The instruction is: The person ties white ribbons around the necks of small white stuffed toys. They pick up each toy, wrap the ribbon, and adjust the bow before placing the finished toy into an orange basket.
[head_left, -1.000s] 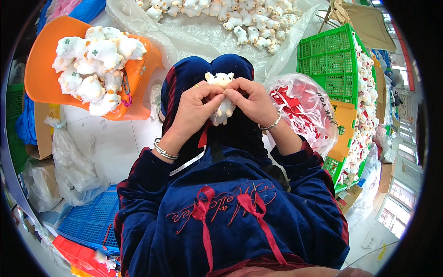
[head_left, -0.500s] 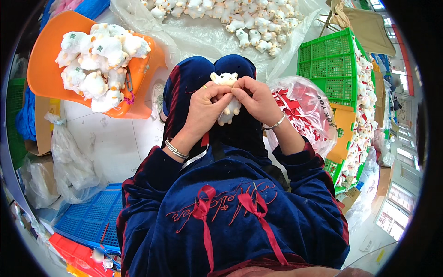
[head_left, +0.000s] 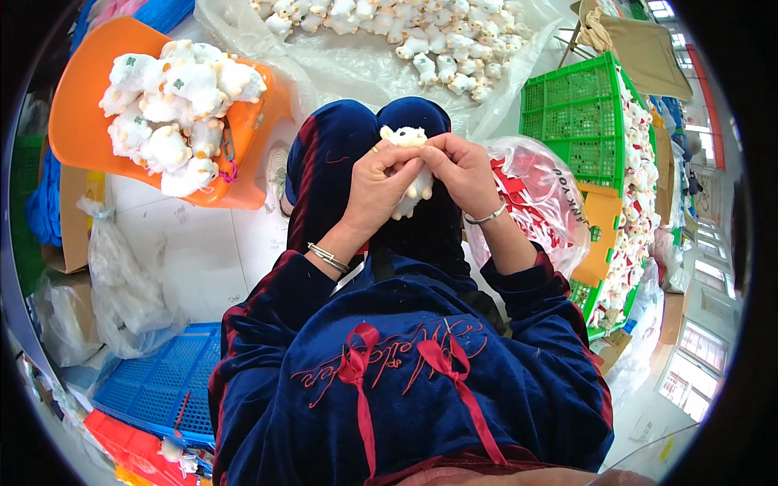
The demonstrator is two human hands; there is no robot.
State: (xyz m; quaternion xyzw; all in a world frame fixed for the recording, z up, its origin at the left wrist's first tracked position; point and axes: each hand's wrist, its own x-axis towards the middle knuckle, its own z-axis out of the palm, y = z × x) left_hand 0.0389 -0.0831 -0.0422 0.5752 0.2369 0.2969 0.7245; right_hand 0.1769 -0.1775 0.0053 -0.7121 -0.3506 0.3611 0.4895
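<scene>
A small white plush animal toy (head_left: 419, 180) is held upright over my lap, its pale head with small ears toward my knees and its feet toward me. My left hand (head_left: 377, 185) wraps round the toy's left side, thumb and fingers closed at the neck. From the other side, my right hand (head_left: 466, 174) pinches at the same spot, its fingertips meeting those of the left. What lies between the fingertips is too small to make out. The toy's neck is mostly hidden by my fingers.
At the left, an orange chair (head_left: 77, 105) carries several white plush toys (head_left: 174, 97). Many more toys (head_left: 454, 40) lie on plastic sheeting ahead. To my right, a clear bag (head_left: 527, 202) holds red pieces beside a green crate (head_left: 567, 105) of toys. A blue crate (head_left: 158, 373) stands lower left.
Both hands and the toy have shifted slightly right. My left forearm has swung inward a little. The fingers stay closed at the toy's neck.
</scene>
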